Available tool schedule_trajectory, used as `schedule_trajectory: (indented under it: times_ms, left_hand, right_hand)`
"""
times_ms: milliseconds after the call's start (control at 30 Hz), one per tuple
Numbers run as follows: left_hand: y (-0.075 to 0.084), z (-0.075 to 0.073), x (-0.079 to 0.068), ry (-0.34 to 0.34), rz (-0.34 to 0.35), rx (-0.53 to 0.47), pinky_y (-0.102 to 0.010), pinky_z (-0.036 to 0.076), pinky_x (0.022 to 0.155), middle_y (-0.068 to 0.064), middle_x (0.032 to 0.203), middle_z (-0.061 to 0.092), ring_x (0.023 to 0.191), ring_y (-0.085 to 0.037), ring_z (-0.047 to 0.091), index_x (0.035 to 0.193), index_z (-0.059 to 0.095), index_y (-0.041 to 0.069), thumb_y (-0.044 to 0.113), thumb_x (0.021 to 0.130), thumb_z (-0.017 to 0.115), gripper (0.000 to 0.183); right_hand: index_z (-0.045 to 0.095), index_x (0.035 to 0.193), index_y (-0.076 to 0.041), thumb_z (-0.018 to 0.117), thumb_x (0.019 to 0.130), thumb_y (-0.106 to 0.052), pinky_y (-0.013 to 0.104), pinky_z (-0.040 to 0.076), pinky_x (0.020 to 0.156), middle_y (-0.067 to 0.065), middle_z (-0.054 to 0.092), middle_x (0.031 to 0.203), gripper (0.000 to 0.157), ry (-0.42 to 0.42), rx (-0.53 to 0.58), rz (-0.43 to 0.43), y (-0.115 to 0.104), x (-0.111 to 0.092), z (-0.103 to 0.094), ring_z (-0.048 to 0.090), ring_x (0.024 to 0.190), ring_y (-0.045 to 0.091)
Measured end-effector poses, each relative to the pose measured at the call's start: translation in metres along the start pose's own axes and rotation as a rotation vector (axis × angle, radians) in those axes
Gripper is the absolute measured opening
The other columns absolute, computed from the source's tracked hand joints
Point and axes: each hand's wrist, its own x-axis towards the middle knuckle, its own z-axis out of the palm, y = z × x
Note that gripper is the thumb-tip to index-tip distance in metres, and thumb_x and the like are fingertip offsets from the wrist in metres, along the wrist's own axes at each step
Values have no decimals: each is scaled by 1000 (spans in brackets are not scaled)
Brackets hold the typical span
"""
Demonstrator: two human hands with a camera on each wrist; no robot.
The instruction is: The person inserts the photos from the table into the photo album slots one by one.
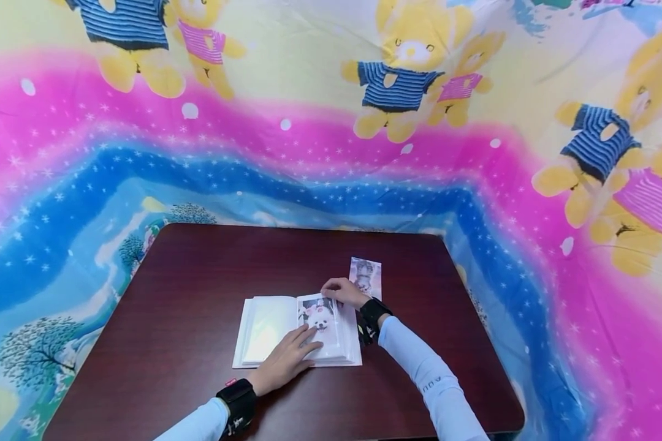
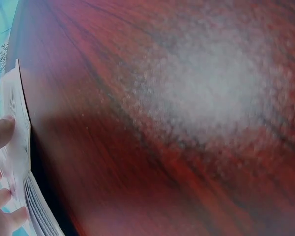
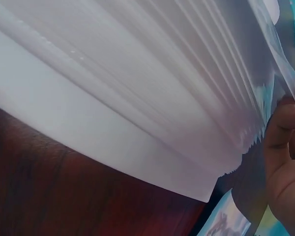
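An open photo album (image 1: 267,327) with white pages lies on the dark table. Its right-hand page carries a picture of a fluffy white dog (image 1: 321,315) in a clear sleeve (image 3: 271,44). My left hand (image 1: 287,360) rests on the lower part of that page, fingers extended; in the left wrist view its fingers (image 2: 2,132) lie over the album's pages. At the page's top right corner my right hand (image 1: 346,293) pinches the sleeve's edge, curled fingers (image 3: 280,130) showing in the right wrist view. A loose picture card (image 1: 368,275) lies just beyond the right hand, partly covered by it.
The dark reddish-brown table (image 1: 198,275) has rounded corners. A cloth printed with bears (image 1: 403,86) hangs around its back and sides. Both wrists wear black bands (image 1: 372,312) over pale blue sleeves (image 1: 433,383).
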Motion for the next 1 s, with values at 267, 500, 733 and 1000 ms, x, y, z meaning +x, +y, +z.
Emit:
schedule_trajectory:
  times_ms: [267, 500, 733, 1000]
  left_hand:
    - [4, 6, 3, 69, -50, -69, -58, 40, 101, -27, 138, 51, 127, -50, 45, 127, 63, 8, 15, 82, 81, 49]
    - [16, -11, 22, 249, -325, -311, -59, 35, 105, -24, 146, 44, 133, -43, 42, 143, 48, 2, 27, 95, 67, 57]
    - [8, -52, 25, 409, -599, -416, -53, 51, 86, -17, 141, 49, 115, -39, 56, 144, 46, 4, 17, 99, 59, 49]
    - [-18, -56, -16, 449, -655, -214, -57, 48, 80, -30, 121, 54, 109, -46, 56, 123, 63, -3, -17, 74, 63, 50]
  right_hand:
    - [66, 119, -1, 56, 102, -19, 33, 42, 54, 8, 64, 91, 26, 4, 47, -18, 10, -6, 1, 51, 58, 27]
    - [46, 138, 0, 46, 107, -27, 38, 50, 55, 16, 68, 100, 41, 81, 306, -71, -27, -17, 17, 61, 73, 40]
    - [29, 151, -4, 38, 109, -24, 49, 56, 65, 24, 65, 120, 47, -74, 351, -144, -57, -13, 50, 63, 100, 47]
    - [44, 140, 4, 45, 106, -14, 54, 55, 72, 28, 64, 120, 38, -132, 255, -158, -58, -22, 64, 63, 99, 46]
